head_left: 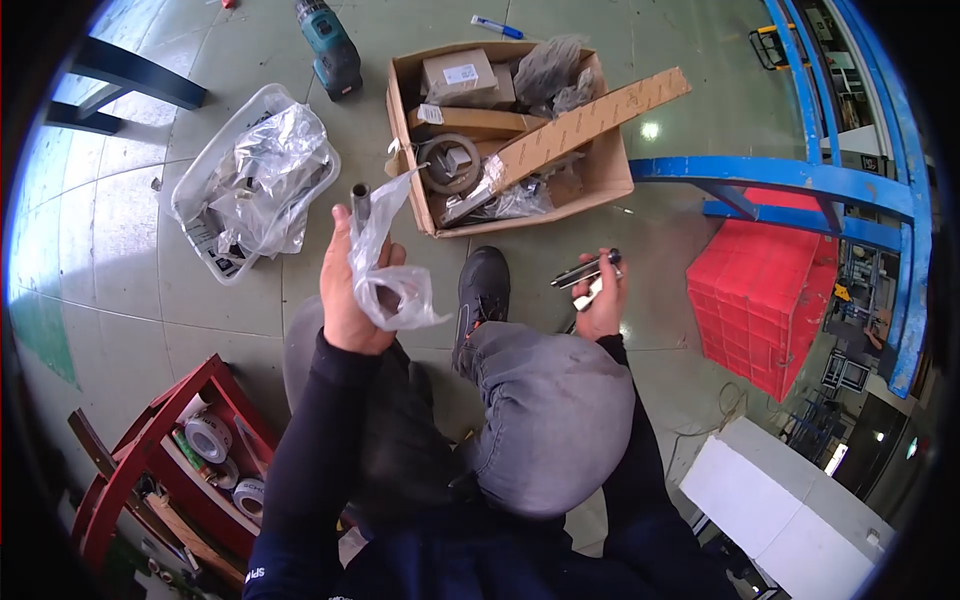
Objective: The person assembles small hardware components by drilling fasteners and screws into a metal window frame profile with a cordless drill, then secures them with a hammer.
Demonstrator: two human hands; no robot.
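My left hand (347,305) is closed round a clear plastic bag (408,303), and a grey metal tube (361,202) stands up at its top beside the fingers. Out to the right, my right hand (604,308) grips several small metal rods (577,273), dark and shiny, along with a pale piece (591,293); their exact kind I cannot tell. Ahead of both hands sits an open cardboard box (612,190) holding small cartons, a ring-shaped part, plastic bags and a long carton (600,120) laid across it. A translucent plastic bin (188,240) with bagged parts is left of my left hand.
A teal power drill (333,52) and a blue marker (497,27) lie on the floor beyond. To the right are a blue metal frame (770,172), a red crate (745,295) and a white box (790,510). A red rack (150,425) with tape rolls stands lower left.
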